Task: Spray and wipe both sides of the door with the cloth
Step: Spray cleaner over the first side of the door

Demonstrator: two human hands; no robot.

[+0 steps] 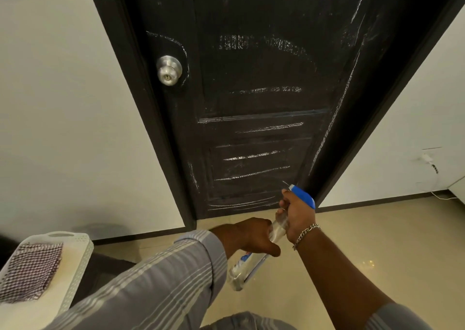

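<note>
A black panelled door [254, 78] stands shut ahead, streaked with white smears, with a silver knob [169, 70] on its left side. In front of its bottom right corner I hold a clear spray bottle [245, 267] with a blue trigger head [303, 196]. My right hand [298, 215] grips the bottle's neck at the trigger. My left hand [247, 236] wraps the bottle's body just below. A checked purple-and-white cloth [31, 270] lies in a white tray at the lower left, away from both hands.
The white perforated tray [78, 256] sits on a dark stand at the lower left. White walls flank the door frame. A cable and plug [431, 165] hang on the right wall. The floor [377, 241] is glossy beige tile.
</note>
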